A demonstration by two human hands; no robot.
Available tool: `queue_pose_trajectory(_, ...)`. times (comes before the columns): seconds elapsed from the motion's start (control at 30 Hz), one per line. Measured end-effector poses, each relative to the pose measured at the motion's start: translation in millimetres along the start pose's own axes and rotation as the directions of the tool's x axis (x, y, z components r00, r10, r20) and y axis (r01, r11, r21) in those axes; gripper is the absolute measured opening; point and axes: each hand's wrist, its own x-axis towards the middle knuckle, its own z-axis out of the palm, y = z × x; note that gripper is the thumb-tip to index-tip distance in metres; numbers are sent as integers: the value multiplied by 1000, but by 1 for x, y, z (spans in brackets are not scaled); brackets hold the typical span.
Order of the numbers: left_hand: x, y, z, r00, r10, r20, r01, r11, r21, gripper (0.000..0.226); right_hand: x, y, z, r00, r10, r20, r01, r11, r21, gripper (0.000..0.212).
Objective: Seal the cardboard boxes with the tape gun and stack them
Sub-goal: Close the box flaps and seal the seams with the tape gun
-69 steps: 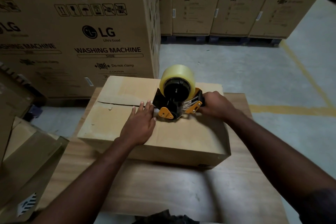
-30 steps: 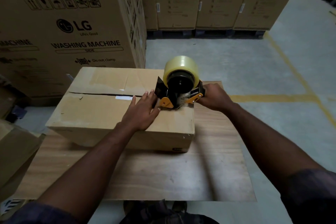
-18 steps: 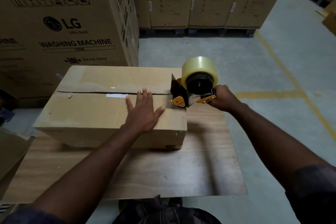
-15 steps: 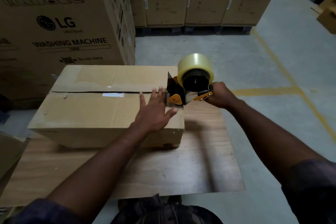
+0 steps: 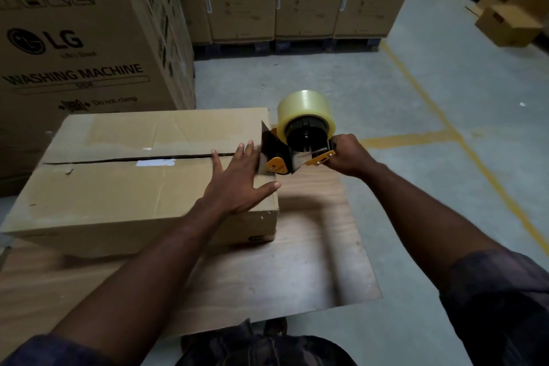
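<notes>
Near the middle of the frame, the tape gun (image 5: pixel 297 145) sits at the end of the cardboard box (image 5: pixel 118 196) that points to the right of the frame. A short while ago it was over the middle of the box top. It has slid along the crack to that end. The right hand (image 5: pixel 347 154) holds the handle, its grip closed tight around it. The clear tape roll (image 5: pixel 306 110) sits on top of the gun.

The left hand (image 5: pixel 237 178) has moved along too. Its grip is wide open and holds nothing. The fingers lie flat and spread on the box top, just beside the front of the gun, pressing the flap down.

The box lies on the wooden table (image 5: pixel 297 270), left of the middle of the frame. The crack (image 5: pixel 113 159) between its two flaps is a dark open line from the left hand out to the far end, with a small white sticker (image 5: pixel 156 162) on it. I cannot tell if any tape is stuck down under the hand and the gun.

So I think most of the sealing is yet to do. The gun looks set at the edge, ready to be pulled along the crack. This box is not stacked yet. Big washing machine boxes (image 5: pixel 74 47) stand at the upper left, and a smaller box (image 5: pixel 511 24) sits at the upper right.
</notes>
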Motion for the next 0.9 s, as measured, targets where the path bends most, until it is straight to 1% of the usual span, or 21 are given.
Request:
queue_pose_trajectory(0.07, 0, 3, 0, 999, -36, 12, 36, 999, 17, 101, -6, 17, -5, 999, 50, 8, -50, 999, -10, 44)
queue_pose_trajectory(0.13, 2, 12, -1, 997, -79, 20, 79, 997, 10, 100, -12, 32, -5, 995, 87, 54, -86, 996, -26, 29)
queue_pose_trajectory(0.2, 5, 24, -2, 991, -129, 37, 129, 992, 2, 100, -15, 38, 0, 994, 81, 76, -78, 996, -43, 14)
queue_pose_trajectory(0.23, 6, 31, -1, 990, -140, 36, 140, 990, -1, 100, -14, 38, 4, 995, 67, 75, -64, 997, -46, 14)
queue_pose_trajectory(0.27, 7, 36, 0, 992, -126, 25, 126, 992, -5, 99, -13, 38, 7, 996, 54, 78, -50, 998, -48, 13)
queue_pose_trajectory(0.33, 8, 40, 4, 999, -44, -12, 44, 999, -6, 95, -10, 34, 13, 995, 47, 92, -43, 998, -48, 10)
queue_pose_trajectory(0.37, 8, 38, 6, 1000, -8, -23, 8, 1000, -5, 92, -9, 33, 14, 994, 52, 101, -48, 998, -44, 10)
queue_pose_trajectory(0.4, 10, 36, 8, 1000, 9, -25, -9, 1000, -5, 91, -7, 33, 15, 992, 62, 108, -58, 998, -36, 15)
queue_pose_trajectory(0.5, 13, 28, 12, 1000, 19, -25, -18, 1000, 17, 85, -4, 34, 16, 989, 73, 131, -69, 997, -28, 27)
queue_pose_trajectory(0.67, 12, 33, 11, 999, 29, -31, -29, 1000, -7, 82, 4, 31, 12, 983, 90, 157, -83, 995, -50, 14)
queue_pose_trajectory(0.77, 10, 34, 7, 999, 27, -40, -28, 999, -23, 77, 14, 28, 12, 983, 95, 154, -82, 993, -83, 15)
queue_pose_trajectory(0.9, 11, 36, 5, 999, 24, -38, -25, 999, -42, 75, 25, 29, 14, 979, 124, 163, -104, 987, -125, 21)
